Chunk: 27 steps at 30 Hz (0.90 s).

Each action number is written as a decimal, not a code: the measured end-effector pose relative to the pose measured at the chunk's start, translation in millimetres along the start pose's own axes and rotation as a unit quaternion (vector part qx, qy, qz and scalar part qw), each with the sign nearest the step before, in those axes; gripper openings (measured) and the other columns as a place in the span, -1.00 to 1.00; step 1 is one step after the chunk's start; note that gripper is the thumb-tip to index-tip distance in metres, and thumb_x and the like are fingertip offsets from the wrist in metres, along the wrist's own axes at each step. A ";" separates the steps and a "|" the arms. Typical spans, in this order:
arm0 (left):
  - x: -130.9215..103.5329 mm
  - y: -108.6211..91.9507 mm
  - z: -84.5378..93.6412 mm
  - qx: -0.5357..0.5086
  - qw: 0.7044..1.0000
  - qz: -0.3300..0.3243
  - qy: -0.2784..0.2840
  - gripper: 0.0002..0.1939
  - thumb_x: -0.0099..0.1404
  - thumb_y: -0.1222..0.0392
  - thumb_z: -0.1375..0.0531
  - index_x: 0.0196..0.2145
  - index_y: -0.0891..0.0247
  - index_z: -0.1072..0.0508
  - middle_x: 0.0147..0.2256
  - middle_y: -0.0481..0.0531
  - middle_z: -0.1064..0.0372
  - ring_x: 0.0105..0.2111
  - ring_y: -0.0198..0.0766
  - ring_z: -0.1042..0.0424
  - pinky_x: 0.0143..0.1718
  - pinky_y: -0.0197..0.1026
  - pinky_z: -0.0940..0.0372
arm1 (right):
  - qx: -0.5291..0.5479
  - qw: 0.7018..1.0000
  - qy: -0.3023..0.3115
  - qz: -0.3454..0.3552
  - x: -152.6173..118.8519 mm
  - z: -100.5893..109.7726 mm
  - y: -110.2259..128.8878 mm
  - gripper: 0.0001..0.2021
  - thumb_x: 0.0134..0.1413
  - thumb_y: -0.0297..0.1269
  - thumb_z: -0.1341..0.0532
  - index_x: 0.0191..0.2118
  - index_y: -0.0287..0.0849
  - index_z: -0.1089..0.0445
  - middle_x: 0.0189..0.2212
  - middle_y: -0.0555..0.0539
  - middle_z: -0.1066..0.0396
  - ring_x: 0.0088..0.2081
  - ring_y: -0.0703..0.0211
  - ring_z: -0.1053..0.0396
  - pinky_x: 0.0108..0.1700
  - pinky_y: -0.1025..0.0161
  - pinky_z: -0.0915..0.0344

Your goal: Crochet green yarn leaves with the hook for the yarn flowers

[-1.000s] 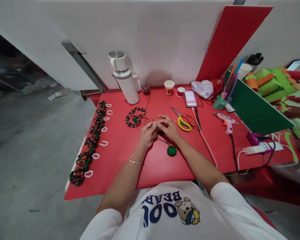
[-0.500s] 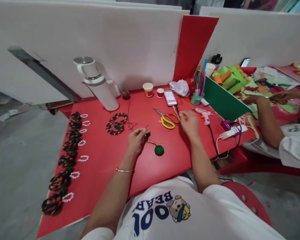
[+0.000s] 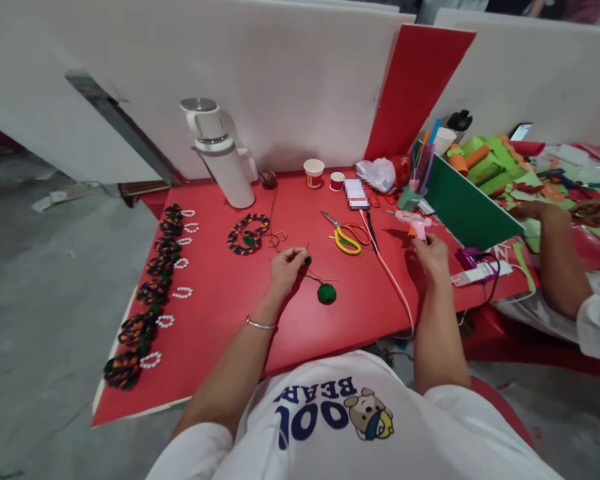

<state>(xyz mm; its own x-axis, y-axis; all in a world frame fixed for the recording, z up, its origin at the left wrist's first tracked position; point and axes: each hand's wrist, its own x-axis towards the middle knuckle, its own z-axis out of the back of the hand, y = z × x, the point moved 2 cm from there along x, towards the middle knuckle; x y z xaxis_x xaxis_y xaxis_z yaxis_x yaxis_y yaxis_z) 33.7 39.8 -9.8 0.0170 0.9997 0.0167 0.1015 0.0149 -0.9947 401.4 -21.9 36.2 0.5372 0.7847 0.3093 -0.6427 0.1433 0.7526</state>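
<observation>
My left hand [image 3: 287,270] is closed, pinching a small dark green yarn piece [image 3: 307,260] between thumb and fingers, just above the table. A strand of yarn trails from near it toward a green yarn ball [image 3: 327,293]. At the right, my right hand [image 3: 433,257] has its fingers closed on the handle of a pink glue gun [image 3: 414,221], whose nozzle points left. Between my hands lie yellow-handled scissors [image 3: 347,240] and a thin dark stick [image 3: 371,228] beside a pale cable [image 3: 393,270]. A braided multicoloured yarn loop [image 3: 247,235] with a green leaf lies beyond my left hand.
Braided yarn pieces [image 3: 153,291] and white bead loops [image 3: 183,292] line the table's left side. A flask [image 3: 227,173], paper cup [image 3: 314,175], thread spool [image 3: 337,181] and phone [image 3: 357,193] stand or lie behind. A green board [image 3: 473,200] separates a co-worker's hand [image 3: 533,212] and paper scraps.
My right hand has moved right from beside the dark stick and taken hold of the glue gun. My left hand still pinches the green piece. The view has shifted slightly.
</observation>
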 end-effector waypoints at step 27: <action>1.3 -2.2 -19.1 0.449 0.838 -0.235 0.203 -0.81 0.37 0.19 -0.20 -0.31 0.12 -0.64 -0.33 0.09 -0.44 -0.44 -0.21 -0.29 -0.46 -0.14 0.10 | -0.023 0.995 0.091 0.033 -113.1 -52.8 51.6 -0.45 0.27 0.12 -0.12 0.11 -0.21 -0.51 0.02 -0.35 -0.57 -0.05 -0.17 -0.53 0.01 -0.07 -0.43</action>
<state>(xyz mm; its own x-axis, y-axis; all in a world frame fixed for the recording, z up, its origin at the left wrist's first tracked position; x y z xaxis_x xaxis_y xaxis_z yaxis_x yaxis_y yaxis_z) 52.5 40.7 -5.7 0.5405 0.7937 0.2789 -0.5938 0.5948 -0.5418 278.7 -71.5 9.3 0.3881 0.8891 0.2426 -0.6999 0.1130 0.7053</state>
